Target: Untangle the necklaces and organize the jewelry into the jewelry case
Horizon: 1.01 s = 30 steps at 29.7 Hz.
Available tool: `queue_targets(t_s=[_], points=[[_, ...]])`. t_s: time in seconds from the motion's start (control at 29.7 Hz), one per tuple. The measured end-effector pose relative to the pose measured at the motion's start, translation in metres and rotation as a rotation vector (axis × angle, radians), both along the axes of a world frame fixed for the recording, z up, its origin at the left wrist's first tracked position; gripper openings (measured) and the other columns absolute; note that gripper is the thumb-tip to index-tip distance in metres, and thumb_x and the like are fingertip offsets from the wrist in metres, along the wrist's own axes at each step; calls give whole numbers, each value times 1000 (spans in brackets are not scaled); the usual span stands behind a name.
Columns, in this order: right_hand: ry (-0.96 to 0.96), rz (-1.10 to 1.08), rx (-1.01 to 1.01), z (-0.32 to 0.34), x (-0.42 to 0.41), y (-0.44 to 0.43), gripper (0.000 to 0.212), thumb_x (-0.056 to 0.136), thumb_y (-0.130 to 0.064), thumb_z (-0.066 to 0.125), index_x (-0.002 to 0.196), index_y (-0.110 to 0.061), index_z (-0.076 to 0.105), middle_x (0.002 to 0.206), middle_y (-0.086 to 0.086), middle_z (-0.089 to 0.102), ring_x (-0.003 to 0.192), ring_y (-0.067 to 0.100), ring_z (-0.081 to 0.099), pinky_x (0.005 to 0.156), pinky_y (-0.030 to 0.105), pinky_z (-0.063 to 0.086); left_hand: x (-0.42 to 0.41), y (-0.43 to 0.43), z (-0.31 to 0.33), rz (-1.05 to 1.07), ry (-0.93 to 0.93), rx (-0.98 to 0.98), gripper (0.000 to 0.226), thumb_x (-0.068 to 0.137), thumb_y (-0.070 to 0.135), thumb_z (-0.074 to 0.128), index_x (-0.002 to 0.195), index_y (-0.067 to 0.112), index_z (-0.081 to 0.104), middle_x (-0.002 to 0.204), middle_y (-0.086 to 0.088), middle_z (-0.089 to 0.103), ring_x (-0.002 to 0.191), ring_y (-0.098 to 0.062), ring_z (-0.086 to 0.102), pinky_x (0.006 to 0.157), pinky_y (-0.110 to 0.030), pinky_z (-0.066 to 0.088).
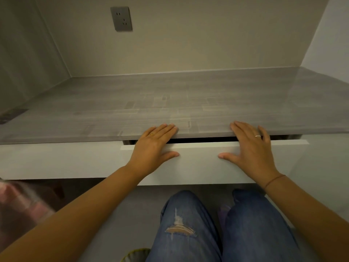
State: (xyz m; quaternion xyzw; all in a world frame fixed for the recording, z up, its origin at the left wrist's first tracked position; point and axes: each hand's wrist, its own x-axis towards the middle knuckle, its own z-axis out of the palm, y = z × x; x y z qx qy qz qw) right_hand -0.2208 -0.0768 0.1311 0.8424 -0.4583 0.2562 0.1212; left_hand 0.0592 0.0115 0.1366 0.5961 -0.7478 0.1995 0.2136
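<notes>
From the head view, we saw the left hand (151, 148) and right hand (251, 148) lying flat on the white drawer front (198, 167). Their fingers were straight and spread, reaching over its top edge to the grey desktop (170, 103), and neither held anything. A dark gap (198, 140) showed the drawer slightly open. No necklaces or jewelry case showed anywhere (perhaps inside the drawer). We judged this a fetching step, and the next move called for hooking fingers over the edge and pulling evenly.
</notes>
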Motion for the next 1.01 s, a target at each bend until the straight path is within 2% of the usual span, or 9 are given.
queue_targets(t_s=[0.1, 0.2, 0.37, 0.61, 0.74, 0.84, 0.91, 1.01], points=[[-64, -15, -69, -6, 4, -5, 87, 63, -62, 72, 130, -12, 51, 134, 8, 54, 123, 27, 49, 106, 49, 27, 0, -6, -7, 9, 47, -71, 64, 82, 54, 58, 134, 15, 55, 136, -3, 56, 127, -20, 52, 108, -38, 36], [-101, -40, -104, -10, 9, -9, 84, 59, -61, 74, 124, -11, 56, 128, 8, 57, 117, 28, 53, 103, 47, 26, -2, -11, -15, 42, 58, -139, 58, 84, 51, 57, 130, 16, 58, 133, -1, 58, 125, -18, 54, 107, -36, 37], [-149, -87, -151, -15, 18, -15, 80, 59, -60, 75, 118, -9, 58, 121, 10, 61, 110, 30, 55, 101, 46, 25, -4, -21, -26, 49, 63, -293, 49, 80, 36, 72, 123, 13, 64, 127, -3, 63, 118, -20, 59, 104, -36, 40], [-177, -93, -212, -24, 19, -18, 75, 65, -64, 68, 116, -10, 56, 121, 9, 60, 111, 26, 51, 103, 48, 27, -7, -26, -36, 69, 57, -376, 45, 83, 33, 71, 122, 12, 65, 126, -4, 64, 118, -20, 59, 104, -37, 41], [-222, -75, -209, -31, 17, -16, 73, 70, -65, 58, 118, -10, 55, 123, 9, 58, 113, 26, 50, 106, 49, 24, -11, -21, -42, 46, 113, -353, 44, 84, 34, 67, 123, 14, 64, 131, 0, 60, 123, -15, 53, 108, -33, 35], [-268, -73, -219, -36, 20, -17, 71, 80, -71, 39, 118, -13, 52, 121, 8, 60, 113, 25, 50, 107, 48, 23, -10, -22, -43, 38, 174, -322, 42, 85, 37, 62, 122, 18, 65, 133, 5, 57, 125, -11, 49, 109, -30, 29], [-318, -41, -226, -32, 20, -23, 68, 83, -73, 31, 116, -17, 51, 122, 3, 58, 118, 16, 48, 106, 43, 22, -13, -22, -46, 3, 194, -326, 40, 86, 40, 59, 121, 22, 65, 130, 7, 59, 124, -9, 50, 107, -29, 29], [-424, 37, -256, -33, 26, -23, 62, 82, -72, 32, 111, -21, 52, 117, -4, 58, 132, -11, 26, 108, 37, 19, -15, -28, -58, -86, 110, -364, 30, 92, 37, 51, 119, 29, 60, 123, 11, 64, 117, -1, 52, 100, -25, 32]])
